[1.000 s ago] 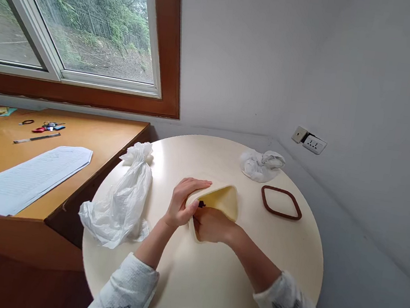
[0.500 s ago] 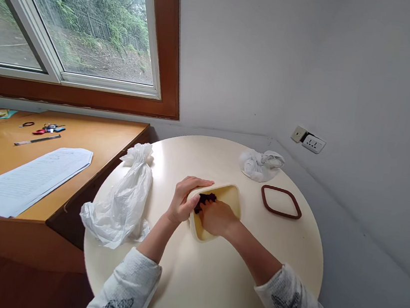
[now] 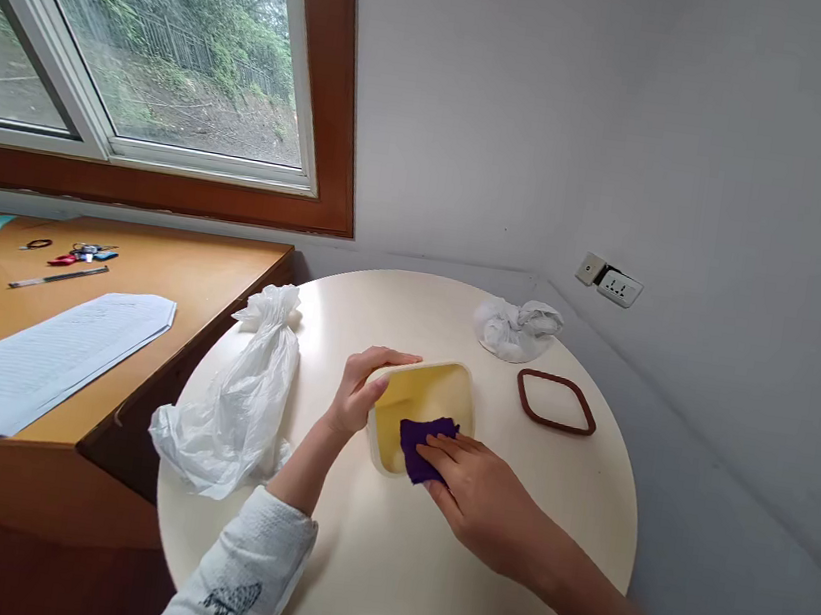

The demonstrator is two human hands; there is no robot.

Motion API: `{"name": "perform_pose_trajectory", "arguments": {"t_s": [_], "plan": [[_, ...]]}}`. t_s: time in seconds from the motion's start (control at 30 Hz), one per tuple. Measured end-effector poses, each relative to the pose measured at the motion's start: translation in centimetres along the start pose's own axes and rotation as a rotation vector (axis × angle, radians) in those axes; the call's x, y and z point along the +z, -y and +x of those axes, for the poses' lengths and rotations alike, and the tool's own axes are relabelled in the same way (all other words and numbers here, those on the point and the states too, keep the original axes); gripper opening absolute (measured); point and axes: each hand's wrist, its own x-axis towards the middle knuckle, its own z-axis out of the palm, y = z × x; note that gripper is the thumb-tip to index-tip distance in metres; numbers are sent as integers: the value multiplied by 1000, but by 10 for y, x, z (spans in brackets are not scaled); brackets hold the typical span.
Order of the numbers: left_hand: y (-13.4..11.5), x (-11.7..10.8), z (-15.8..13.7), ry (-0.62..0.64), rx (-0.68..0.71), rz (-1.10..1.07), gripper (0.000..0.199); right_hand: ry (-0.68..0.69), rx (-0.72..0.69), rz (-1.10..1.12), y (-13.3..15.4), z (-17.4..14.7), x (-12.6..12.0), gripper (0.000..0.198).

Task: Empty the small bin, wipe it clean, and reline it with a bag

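A pale yellow plastic container, rounded at the corners and tilted so its inside faces me, is on the round table. My left hand grips its left rim, with the thumb over the near edge and the fingers along the far side. In my right hand is a small purple cloth, held under the fingers at the container's front right rim. Part of the cloth is covered by those fingers. To the right lies a brown rounded frame-shaped ring.
A knotted white plastic bag lies on the left of the round table. Another crumpled bag sits at the back right. The wooden desk at left carries papers, a pen and keys.
My right hand has come out of the container's inside toward me and to the right, bringing the purple cloth to the near rim. My left hand still grips the container.
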Motion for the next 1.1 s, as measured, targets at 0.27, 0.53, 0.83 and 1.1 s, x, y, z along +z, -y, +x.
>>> {"name": "perform_pose_trajectory", "arguments": {"t_s": [0.27, 0.53, 0.83, 1.1], "plan": [[-3, -5, 1, -31, -74, -93, 42, -330, -225, -185, -25, 14, 29, 35], [2, -9, -9, -171, -115, -20, 44, -416, -309, -308, -21, 29, 47, 31], [13, 6, -15, -122, -28, 156, 53, -406, 43, -113, -7, 56, 39, 25], [13, -4, -15, -257, 152, 351, 48, -399, 6, 40, 25, 68, 48, 33]]}}
